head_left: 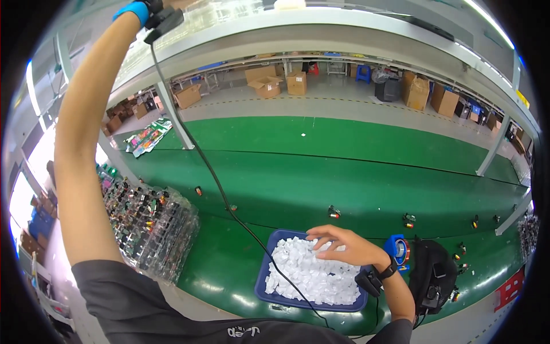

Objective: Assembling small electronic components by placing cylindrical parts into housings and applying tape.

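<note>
My right hand (346, 245) hovers over a blue tray (262, 286) heaped with small white pieces (306, 274). Its fingers are apart and slightly bent, and nothing shows between them. A black watch-like band (391, 268) and a small black device (368, 282) sit at that wrist. My left arm reaches up to the top left, toward the shelf above the bench. A blue band (134, 10) and a black device (165, 24) at the left wrist hide most of my left hand; its fingers cannot be made out.
Clear plastic trays (166, 229) with small electronic parts are stacked at left. A black cable (215, 178) hangs across the green bench (275, 183). A blue tape dispenser (396, 247) and black bag (427, 269) lie right of the blue tray. Small parts (334, 212) dot the bench.
</note>
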The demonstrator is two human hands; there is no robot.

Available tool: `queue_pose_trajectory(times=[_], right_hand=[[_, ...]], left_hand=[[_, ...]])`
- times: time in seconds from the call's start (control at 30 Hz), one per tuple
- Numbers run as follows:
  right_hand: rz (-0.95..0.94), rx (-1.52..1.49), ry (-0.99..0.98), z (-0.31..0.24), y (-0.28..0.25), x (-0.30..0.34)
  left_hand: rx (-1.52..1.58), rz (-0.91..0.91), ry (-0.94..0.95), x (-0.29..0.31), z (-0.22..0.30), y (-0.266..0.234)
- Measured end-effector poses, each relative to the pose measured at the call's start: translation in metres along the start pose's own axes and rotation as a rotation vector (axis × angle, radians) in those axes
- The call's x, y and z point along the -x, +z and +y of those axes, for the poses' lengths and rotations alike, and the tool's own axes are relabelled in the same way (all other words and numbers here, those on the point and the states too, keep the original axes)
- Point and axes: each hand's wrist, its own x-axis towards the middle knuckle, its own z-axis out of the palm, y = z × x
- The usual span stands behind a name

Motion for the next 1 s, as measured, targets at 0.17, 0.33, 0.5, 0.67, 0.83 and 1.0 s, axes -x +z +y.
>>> queue_pose_trajectory(times=[0.17, 0.33, 0.5, 0.67, 0.83, 1.0], right_hand=[[0.059, 0.048, 0.031, 0.000, -0.004, 0.032], [0.102, -0.048, 0.033, 0.016, -0.008, 0.040], [0.061, -0.033, 0.023, 0.014, -0.005, 0.028], [0.075, -0.057, 0.053, 0.026, 0.006, 0.055], [0.166, -0.071, 0.185, 0.029, 0.030, 0.071], [0.180, -0.035, 0.217, 0.014, 0.058, 0.077]], left_hand=[[0.172, -0.180, 0.004, -0.122, 0.062, -0.032], [0.352, 0.023, -0.094, -0.094, 0.091, -0.058], [0.505, 0.260, -0.300, -0.041, 0.055, -0.128], [0.403, 0.373, -0.505, 0.023, -0.020, -0.103], [-0.023, 0.485, -0.502, 0.045, -0.034, -0.035], [-0.456, 0.631, -0.484, 0.086, -0.119, -0.058]])
